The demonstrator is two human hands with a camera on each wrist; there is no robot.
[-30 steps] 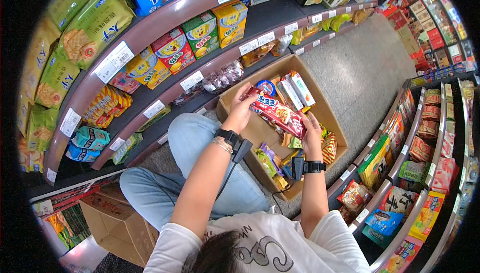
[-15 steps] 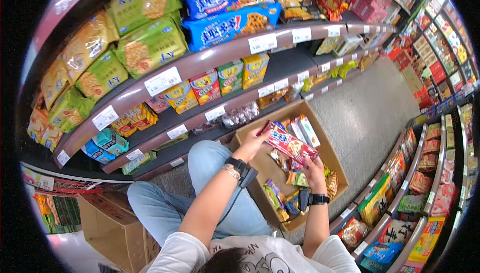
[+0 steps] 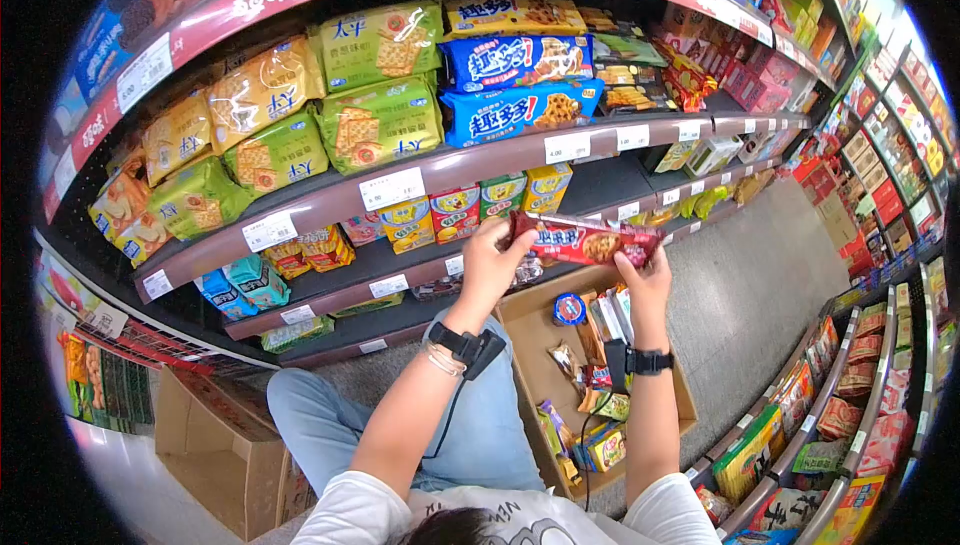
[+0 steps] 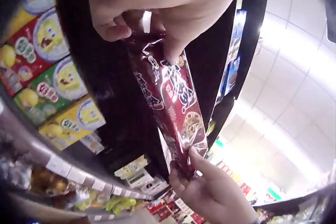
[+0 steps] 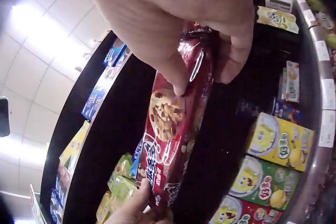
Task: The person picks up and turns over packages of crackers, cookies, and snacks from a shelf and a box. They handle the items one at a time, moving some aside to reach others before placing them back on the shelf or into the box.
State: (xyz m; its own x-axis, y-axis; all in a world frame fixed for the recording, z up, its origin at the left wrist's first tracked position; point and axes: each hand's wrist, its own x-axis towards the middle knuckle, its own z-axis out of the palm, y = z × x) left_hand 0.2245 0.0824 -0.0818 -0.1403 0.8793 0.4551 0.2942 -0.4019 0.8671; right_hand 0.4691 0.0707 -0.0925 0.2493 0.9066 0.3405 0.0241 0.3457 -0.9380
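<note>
Both hands hold one long red packet of cookies (image 3: 590,242) by its two ends. In the head view my left hand (image 3: 492,263) grips the left end and my right hand (image 3: 648,280) pinches the right end. The packet lies level in front of the lower shelves, above the box. The left wrist view shows the left thumb on the wrapper (image 4: 167,90) near its end. From the right wrist, a cookie picture shows on the packet (image 5: 170,124), with the right thumb beside it.
An open cardboard box (image 3: 525,320) with several snacks stands on the floor below the hands. Shelves ahead hold green cracker bags (image 3: 385,125), blue cookie packets (image 3: 520,113) and small cartoon boxes (image 3: 455,213). Another carton (image 3: 215,465) stands at the left; a lower rack (image 3: 790,415) runs along the right.
Both hands have raised the red cookie packet from over the box up toward the shelves. The head view has tilted upward, bringing more of the upper shelves into sight.
</note>
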